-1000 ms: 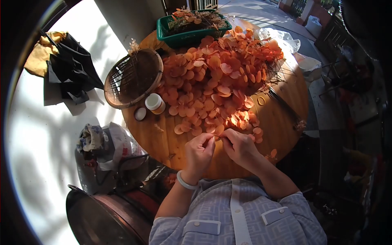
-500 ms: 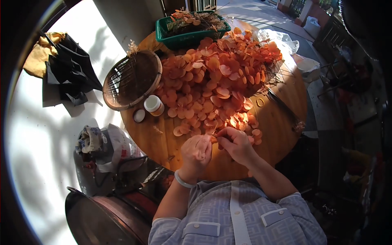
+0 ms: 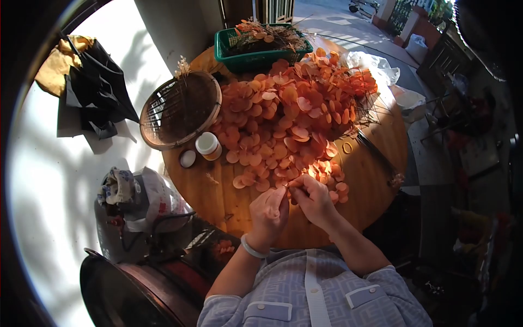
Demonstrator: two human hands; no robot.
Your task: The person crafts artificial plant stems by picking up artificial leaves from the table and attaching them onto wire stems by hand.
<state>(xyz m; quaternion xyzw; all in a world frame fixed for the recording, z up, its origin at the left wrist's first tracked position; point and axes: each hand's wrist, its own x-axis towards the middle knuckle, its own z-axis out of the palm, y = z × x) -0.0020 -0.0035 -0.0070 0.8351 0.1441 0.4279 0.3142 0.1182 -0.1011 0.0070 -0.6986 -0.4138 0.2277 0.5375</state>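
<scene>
My left hand (image 3: 268,213) and my right hand (image 3: 314,200) meet above the front part of the round wooden table (image 3: 239,210). Both have their fingers pinched together, fingertips nearly touching. Whatever lies between them is too small to make out. Just beyond the fingertips spreads a large heap of orange round-leaved sprigs (image 3: 289,117). Left of the heap stand an open white jar (image 3: 208,146) and its lid (image 3: 187,158). A yellow ring (image 3: 347,147) lies to the right of the leaves.
A round woven basket (image 3: 181,111) rests at the table's left edge. At the back stands a green basket (image 3: 261,59) with dried stems. Clear plastic bags (image 3: 376,65) lie back right. Dark stems (image 3: 377,152) lie at the right. A metal pan (image 3: 117,289) is low left.
My left hand has turned so its back faces up more, and the fingertips of both hands have drawn closer. The camera view has shifted slightly.
</scene>
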